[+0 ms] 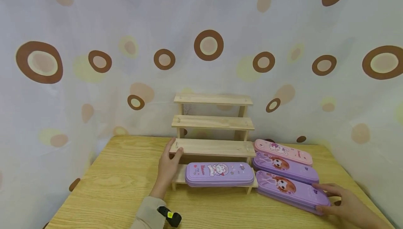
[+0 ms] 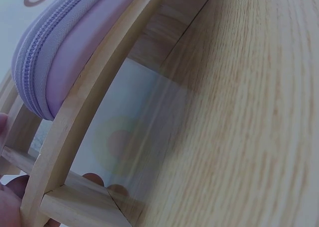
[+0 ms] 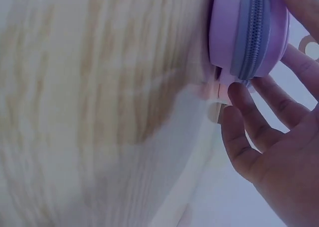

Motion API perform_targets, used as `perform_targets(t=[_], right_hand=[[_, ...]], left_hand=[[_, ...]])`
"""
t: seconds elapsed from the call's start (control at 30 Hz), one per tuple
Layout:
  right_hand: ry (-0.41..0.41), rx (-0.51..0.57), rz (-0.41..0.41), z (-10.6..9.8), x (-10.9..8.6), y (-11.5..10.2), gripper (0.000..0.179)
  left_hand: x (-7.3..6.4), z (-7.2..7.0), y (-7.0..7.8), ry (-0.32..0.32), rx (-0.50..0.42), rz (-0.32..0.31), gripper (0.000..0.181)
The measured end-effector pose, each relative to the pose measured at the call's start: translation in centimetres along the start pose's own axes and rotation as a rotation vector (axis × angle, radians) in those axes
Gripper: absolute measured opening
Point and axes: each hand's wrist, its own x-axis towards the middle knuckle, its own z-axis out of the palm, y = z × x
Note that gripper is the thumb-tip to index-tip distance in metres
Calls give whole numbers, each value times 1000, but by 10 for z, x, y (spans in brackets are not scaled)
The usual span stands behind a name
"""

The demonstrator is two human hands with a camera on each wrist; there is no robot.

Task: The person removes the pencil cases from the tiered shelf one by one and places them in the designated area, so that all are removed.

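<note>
A stepped wooden rack stands on the table. My left hand holds the left end of its second-lowest step, the thumb on top near the edge. On the lowest step lies a purple zip pencil case with a cartoon bunny; its zipper end shows in the left wrist view. To the right of the rack, my right hand grips the right end of the nearest purple pencil case, printed with a red-haired girl, between thumb and fingers. In the right wrist view the other fingers lie close by the case's zipper end.
Behind the gripped case lie a matching purple pencil case and a pink one, side by side against the rack's right side. The wood-grain table ends at a patterned cloth backdrop behind and at both sides.
</note>
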Motion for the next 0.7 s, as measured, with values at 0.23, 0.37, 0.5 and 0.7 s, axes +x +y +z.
perform_targets(t=[0.23,0.37,0.5,0.7], right_hand=[[108,23,20,-4,5,-12,45],[163,73,-40,-4,9,-24,45],[180,100,-90,0,16,-39,45],[157,123,-110,9,28,-60,44]], left_hand=[[-1,1,0,9,4,16,58],[-1,0,0,10,1,7,58],[-1,0,0,1,2,-4,58],[-1,0,0,-3,-7,-13,59]])
